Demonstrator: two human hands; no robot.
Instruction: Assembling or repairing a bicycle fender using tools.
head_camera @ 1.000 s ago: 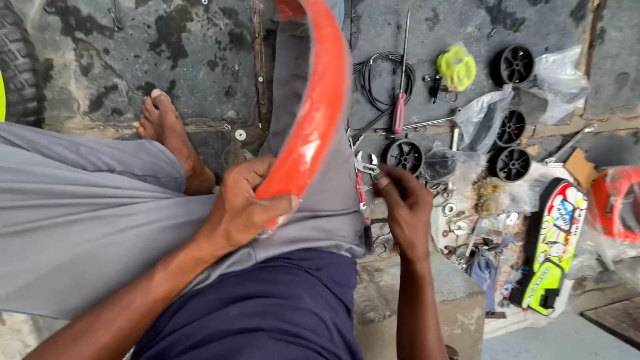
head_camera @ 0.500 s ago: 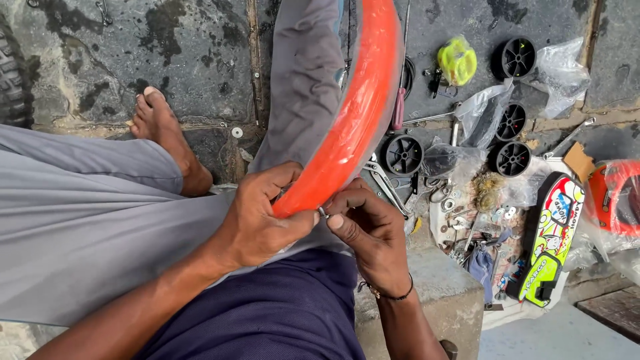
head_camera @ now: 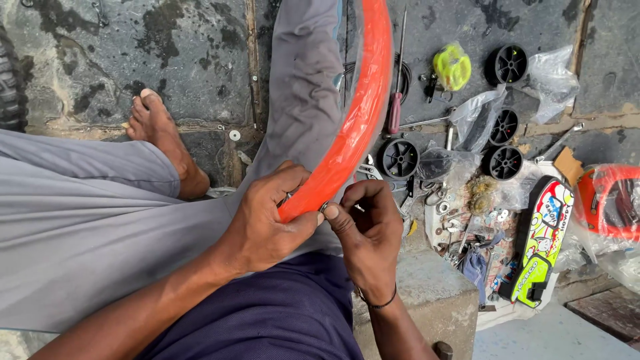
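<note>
From the head view, our left hand (head_camera: pixel 267 223) clamps the orange rim (head_camera: pixel 357 113) at its lower end over our lap, while our right hand (head_camera: pixel 367 227), which was off at the floor a second ago, now pinches a small metal ring (head_camera: pixel 325 207) against it.

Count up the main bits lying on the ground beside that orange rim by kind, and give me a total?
Black plastic wheels: 4
Red-handled screwdriver: 1
Yellow-green part: 1
Clear plastic bags: 2
Total: 8
The small washers and screws are too many and too tiny to count.
</note>
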